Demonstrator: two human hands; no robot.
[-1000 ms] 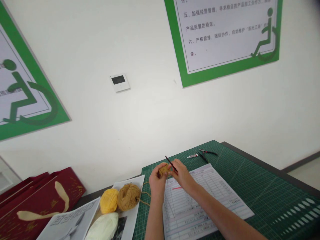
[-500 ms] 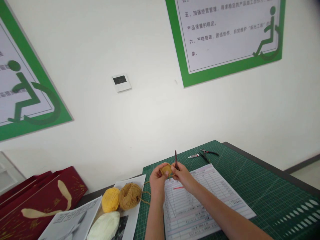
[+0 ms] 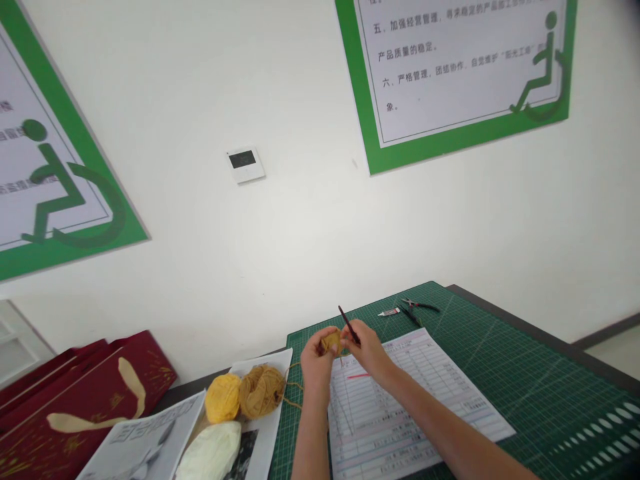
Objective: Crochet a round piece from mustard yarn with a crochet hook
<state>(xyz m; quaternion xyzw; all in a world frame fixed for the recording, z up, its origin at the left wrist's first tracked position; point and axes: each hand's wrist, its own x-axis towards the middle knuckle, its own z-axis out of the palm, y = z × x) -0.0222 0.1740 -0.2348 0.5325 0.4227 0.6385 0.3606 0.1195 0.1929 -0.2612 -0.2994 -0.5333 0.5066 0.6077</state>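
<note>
My left hand [image 3: 319, 348] pinches a small tan crochet piece [image 3: 331, 342] above the top of a printed sheet. Close against it, my right hand [image 3: 364, 343] grips a dark crochet hook [image 3: 347, 321], whose handle end slants up and to the left; its tip is hidden by the fingers. A tan strand of yarn [image 3: 294, 385] runs from the left hand toward a tan yarn ball [image 3: 261, 391]. Beside that ball lie a yellow yarn ball [image 3: 223, 399] and a cream yarn ball [image 3: 213, 453].
A printed form [image 3: 420, 407] lies on the green cutting mat [image 3: 480, 360]. Pliers [image 3: 423, 305] and a small white tube [image 3: 389, 312] sit at the mat's far edge. Dark red gift bags [image 3: 90, 400] and printed papers [image 3: 145, 437] are on the left. A wall rises behind.
The hook in my right hand has tilted from nearly upright to leaning left. My right hand has turned slightly; my left still holds the crochet piece. The view has shifted a little.
</note>
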